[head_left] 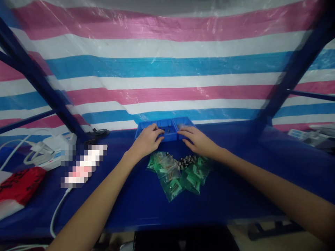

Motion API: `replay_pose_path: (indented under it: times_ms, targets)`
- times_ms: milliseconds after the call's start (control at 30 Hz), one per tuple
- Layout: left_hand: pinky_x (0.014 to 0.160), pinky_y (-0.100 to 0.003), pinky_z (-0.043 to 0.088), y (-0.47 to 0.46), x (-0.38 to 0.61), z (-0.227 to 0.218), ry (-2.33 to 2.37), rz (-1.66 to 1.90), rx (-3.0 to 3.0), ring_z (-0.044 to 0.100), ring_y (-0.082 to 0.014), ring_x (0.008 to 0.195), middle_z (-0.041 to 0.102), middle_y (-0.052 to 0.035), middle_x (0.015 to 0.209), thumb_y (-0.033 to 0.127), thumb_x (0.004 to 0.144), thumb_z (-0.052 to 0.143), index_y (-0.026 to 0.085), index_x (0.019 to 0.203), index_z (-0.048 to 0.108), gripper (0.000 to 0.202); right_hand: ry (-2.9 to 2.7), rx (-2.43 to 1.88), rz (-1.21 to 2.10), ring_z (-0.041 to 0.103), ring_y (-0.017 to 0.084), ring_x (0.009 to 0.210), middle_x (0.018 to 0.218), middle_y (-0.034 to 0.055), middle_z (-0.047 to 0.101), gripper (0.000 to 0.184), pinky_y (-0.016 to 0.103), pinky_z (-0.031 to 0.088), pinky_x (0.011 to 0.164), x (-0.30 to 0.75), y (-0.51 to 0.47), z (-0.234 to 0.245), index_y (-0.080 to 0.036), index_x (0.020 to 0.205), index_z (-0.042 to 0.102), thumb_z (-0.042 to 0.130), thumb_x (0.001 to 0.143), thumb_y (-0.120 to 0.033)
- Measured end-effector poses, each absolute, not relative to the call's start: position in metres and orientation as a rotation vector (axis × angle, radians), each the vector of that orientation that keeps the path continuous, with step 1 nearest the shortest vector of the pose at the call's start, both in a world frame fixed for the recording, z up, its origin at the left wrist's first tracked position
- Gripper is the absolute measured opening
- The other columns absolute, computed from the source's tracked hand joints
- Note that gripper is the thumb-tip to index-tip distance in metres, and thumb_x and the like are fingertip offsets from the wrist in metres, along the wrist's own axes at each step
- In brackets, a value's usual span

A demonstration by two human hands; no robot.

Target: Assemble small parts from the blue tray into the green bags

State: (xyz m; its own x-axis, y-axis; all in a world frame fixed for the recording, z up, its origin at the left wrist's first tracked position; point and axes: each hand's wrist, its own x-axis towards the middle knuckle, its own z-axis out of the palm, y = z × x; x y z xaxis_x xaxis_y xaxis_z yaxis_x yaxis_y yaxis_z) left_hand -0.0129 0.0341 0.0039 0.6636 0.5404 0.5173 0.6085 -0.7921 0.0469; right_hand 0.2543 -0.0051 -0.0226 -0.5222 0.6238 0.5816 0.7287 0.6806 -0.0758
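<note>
My left hand (147, 140) rests on the front rim of a blue compartment tray (167, 122) at the back of the blue table, fingers curled over the edge. My right hand (197, 140) lies flat by the tray's right compartment, fingers stretched out toward it. Small dark parts sit in the tray's compartments. Just in front of both hands lies a heap of small green plastic bags (178, 176) holding thin metal parts, with a cluster of loose small dark pieces (186, 161) on top.
A white power strip and cable (47, 150) lie at the left, beside a red and white bag (18, 186). A black clip (97, 133) sits near the blue frame post. A striped tarp hangs behind. White items (314, 134) lie far right.
</note>
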Motion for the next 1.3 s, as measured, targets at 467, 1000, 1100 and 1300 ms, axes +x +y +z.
replay_pose_path:
  times_ms: [467, 1000, 1100, 1300]
  targets:
    - [0.060, -0.026, 0.041, 0.024, -0.014, 0.026, -1.252, -0.190, -3.350, 0.062, -0.0160, 0.070, 0.072, -0.0039, 0.083, 0.035, 0.083, 0.063, 0.018, 0.096, 0.075, 0.025, -2.492, -0.924, 0.153, 0.062, 0.021, 0.092, 0.098, 0.0067, 0.071, 0.018, 0.037, 0.046, 0.086, 0.225, -0.040, -0.003, -0.020, 0.107, 0.068, 0.054, 0.097, -0.022]
    - [0.061, -0.025, 0.041, 0.025, -0.017, 0.025, -1.386, -0.046, -3.421, 0.063, -0.0159, 0.072, 0.071, -0.0038, 0.083, 0.036, 0.077, 0.070, 0.017, 0.091, 0.071, 0.023, -2.591, -0.823, 0.146, 0.056, 0.026, 0.104, 0.107, 0.0128, 0.066, 0.026, 0.042, 0.046, 0.092, 0.213, -0.052, -0.008, -0.015, 0.114, 0.068, 0.059, 0.097, -0.033]
    - [0.060, -0.026, 0.041, 0.025, -0.016, 0.025, -1.327, -0.123, -3.436, 0.062, -0.0159, 0.071, 0.070, -0.0037, 0.082, 0.030, 0.078, 0.065, 0.018, 0.086, 0.070, 0.015, -2.580, -0.810, 0.152, 0.057, 0.026, 0.104, 0.108, 0.0131, 0.066, 0.025, 0.041, 0.047, 0.092, 0.213, -0.052, -0.008, -0.016, 0.113, 0.069, 0.059, 0.097, -0.032]
    - [0.057, -0.026, 0.041, 0.027, -0.019, 0.025, -1.205, -0.330, -3.452, 0.057, -0.0149, 0.065, 0.066, -0.0025, 0.076, 0.021, 0.081, 0.054, 0.019, 0.084, 0.064, 0.011, -2.536, -0.814, 0.207, 0.057, 0.025, 0.105, 0.109, 0.0110, 0.067, 0.029, 0.041, 0.048, 0.092, 0.214, -0.053, -0.007, -0.019, 0.121, 0.064, 0.053, 0.100, -0.035]
